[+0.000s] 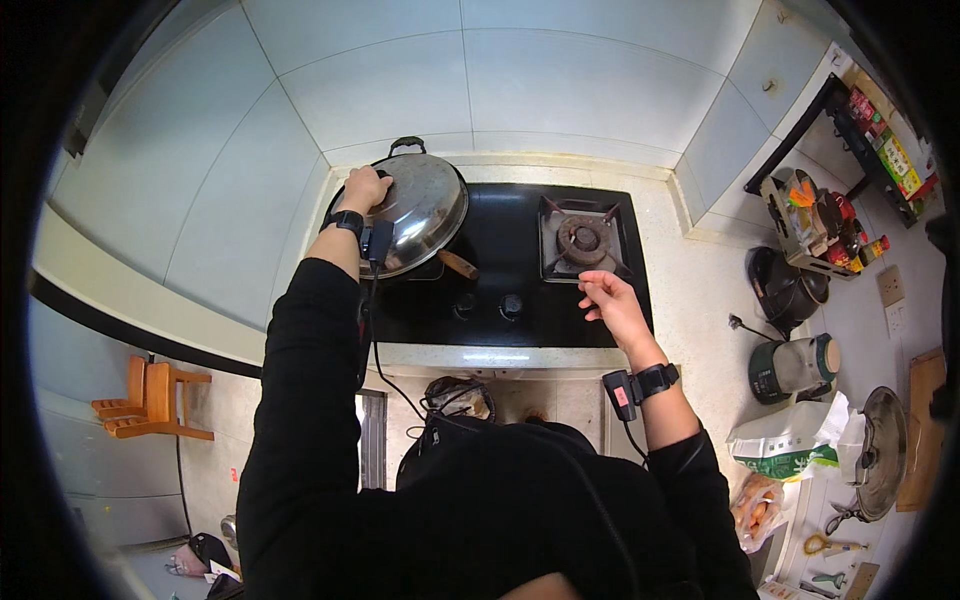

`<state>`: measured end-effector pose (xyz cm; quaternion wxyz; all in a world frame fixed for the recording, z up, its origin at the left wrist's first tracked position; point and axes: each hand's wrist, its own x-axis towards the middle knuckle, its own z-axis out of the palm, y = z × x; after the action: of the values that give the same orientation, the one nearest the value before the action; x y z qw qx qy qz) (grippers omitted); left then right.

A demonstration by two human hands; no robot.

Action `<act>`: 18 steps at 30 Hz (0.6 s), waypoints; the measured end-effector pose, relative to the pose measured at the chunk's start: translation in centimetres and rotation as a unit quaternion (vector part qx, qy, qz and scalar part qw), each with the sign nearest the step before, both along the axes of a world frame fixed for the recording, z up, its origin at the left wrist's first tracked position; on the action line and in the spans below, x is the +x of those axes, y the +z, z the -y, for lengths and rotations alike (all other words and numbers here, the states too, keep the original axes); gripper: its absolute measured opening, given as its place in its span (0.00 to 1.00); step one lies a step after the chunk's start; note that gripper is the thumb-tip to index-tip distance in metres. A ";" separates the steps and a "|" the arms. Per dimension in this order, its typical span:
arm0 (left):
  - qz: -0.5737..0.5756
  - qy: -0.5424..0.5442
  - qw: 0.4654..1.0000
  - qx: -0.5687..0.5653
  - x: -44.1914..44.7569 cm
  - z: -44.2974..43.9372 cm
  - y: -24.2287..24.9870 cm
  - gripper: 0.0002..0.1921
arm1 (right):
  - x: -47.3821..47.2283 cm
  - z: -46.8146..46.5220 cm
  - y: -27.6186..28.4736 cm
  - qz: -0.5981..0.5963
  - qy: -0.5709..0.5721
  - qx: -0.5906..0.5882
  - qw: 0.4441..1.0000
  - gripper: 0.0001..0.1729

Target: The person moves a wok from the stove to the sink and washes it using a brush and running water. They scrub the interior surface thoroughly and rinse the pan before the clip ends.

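Observation:
On the left burner of the black gas cooktop (499,225) sits a wok covered by a domed metal lid (420,202). My left hand (365,187) grips the lid's dark knob (382,177), and the lid rests on the pan. A looped wok handle (407,145) points to the wall, and a wooden handle (458,265) sticks out towards the front right. My right hand (609,300) hovers by the front of the right burner (583,238), its fingers loosely curled and apart. Nothing shows in it. Both wrists carry strapped devices with cables.
Two control knobs (511,306) are at the cooktop's front. On the right counter stand a dark kettle (795,289), a glass jug (802,365), a white bag (787,442) and a bag of eggs (759,510). A condiment rack (810,225) hangs above. Wooden chairs (161,401) stand left.

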<state>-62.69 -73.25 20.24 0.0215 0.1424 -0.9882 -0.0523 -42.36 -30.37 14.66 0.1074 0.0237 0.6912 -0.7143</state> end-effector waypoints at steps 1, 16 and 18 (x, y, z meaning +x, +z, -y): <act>0.001 -0.002 1.000 -0.003 -0.1 0.1 0.0 0.28 | -0.1 0.2 -0.1 0.006 0.001 -0.004 1.000 0.11; -0.376 -0.159 0.906 0.110 7.6 -5.7 8.5 0.27 | -3.0 8.1 2.7 -0.012 0.028 -0.091 0.995 0.11; -0.389 -0.132 0.887 0.213 8.1 -6.9 9.0 0.27 | -2.6 9.2 3.9 0.006 0.028 -0.102 0.994 0.10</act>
<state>-54.64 -66.33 29.20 0.3658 -0.0204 -0.8755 -0.3149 -45.00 -39.53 18.52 0.1337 -0.0028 0.6145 -0.7775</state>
